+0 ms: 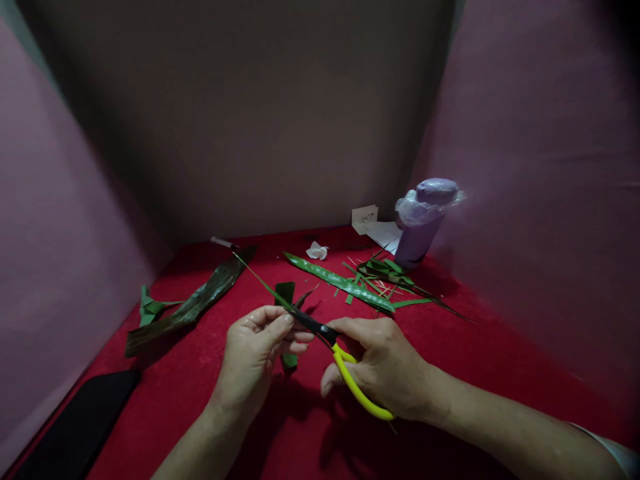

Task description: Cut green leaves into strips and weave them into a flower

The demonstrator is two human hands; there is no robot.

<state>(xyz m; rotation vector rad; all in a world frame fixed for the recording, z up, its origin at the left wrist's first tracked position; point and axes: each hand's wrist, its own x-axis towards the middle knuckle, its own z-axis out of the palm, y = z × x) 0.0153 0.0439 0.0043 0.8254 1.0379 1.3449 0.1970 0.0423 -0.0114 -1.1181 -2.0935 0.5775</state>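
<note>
My left hand [260, 347] pinches a green leaf piece between thumb and fingers. From that grip a narrow leaf strip [267, 288] reaches up and left, and a wider folded leaf part [285, 293] shows behind the fingers, with another bit below them. My right hand [395, 367] is closed round the yellow handles of a pair of scissors [357, 390]. Their black blades point up and left, touching the leaf by my left fingertips. The blade tips are partly hidden there, so I cannot tell how far apart they are.
On the red cloth [190, 400] lie a long dark leaf [200, 300], a folded leaf piece [150, 310], a glossy green leaf [340, 280] and leaf scraps [385, 270]. Behind are a crumpled tissue [317, 251], a card [365, 219] and a purple tumbler [420, 233]. A flat black object [75, 427] lies front left.
</note>
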